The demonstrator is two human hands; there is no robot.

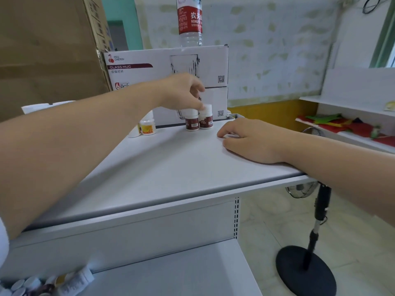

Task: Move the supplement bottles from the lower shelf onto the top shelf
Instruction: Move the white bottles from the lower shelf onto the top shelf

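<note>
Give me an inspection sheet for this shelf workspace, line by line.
Surface: top shelf, pale grey, mostly bare.
Job's things: left brown-label bottle and right brown-label bottle upright, side by side at the back; yellow-label bottle further left; more bottles on the lower shelf.
Clutter: stacked glass mug boxes, water bottle on top.
Grippers: left hand grips the left brown-label bottle's cap; right hand rests flat on the top shelf.
Cables: black cable on the wall, upper right.
Surroundings: standing fan, cardboard carton, side shelves.

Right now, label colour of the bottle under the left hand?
Dark red label on that bottle, white cap; best in the head view.
</note>
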